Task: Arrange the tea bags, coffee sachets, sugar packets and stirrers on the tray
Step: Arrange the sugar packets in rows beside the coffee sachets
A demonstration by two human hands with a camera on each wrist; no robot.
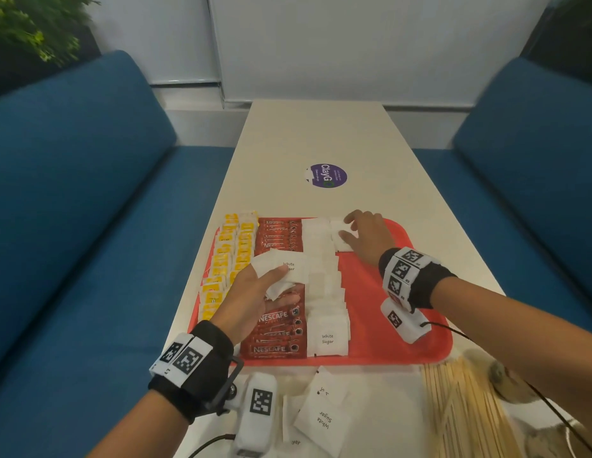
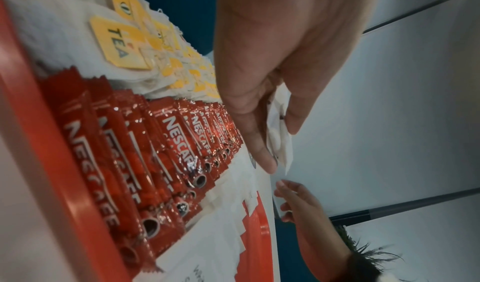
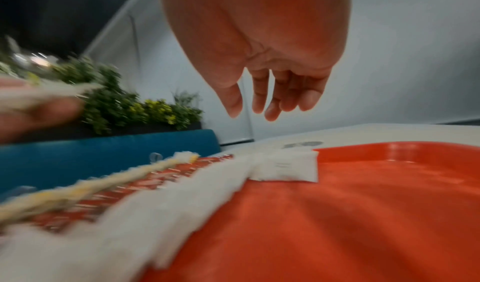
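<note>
A red tray (image 1: 387,338) lies on the white table, filled from the left with columns of yellow tea bags (image 1: 227,259), red Nescafe coffee sachets (image 1: 278,328) and white sugar packets (image 1: 326,292). My left hand (image 1: 255,292) hovers over the coffee column and grips a small stack of white sugar packets (image 1: 284,271), seen edge-on in the left wrist view (image 2: 279,140). My right hand (image 1: 364,236) hangs with relaxed fingers just above sugar packets (image 3: 285,166) at the tray's far end, holding nothing. Wooden stirrers (image 1: 463,408) lie on the table near the tray's front right corner.
Loose white sugar packets (image 1: 321,414) lie on the table in front of the tray. A purple round sticker (image 1: 327,176) marks the table farther away. Blue sofas (image 1: 73,209) flank both long sides. The tray's right half (image 3: 363,214) is bare red plastic.
</note>
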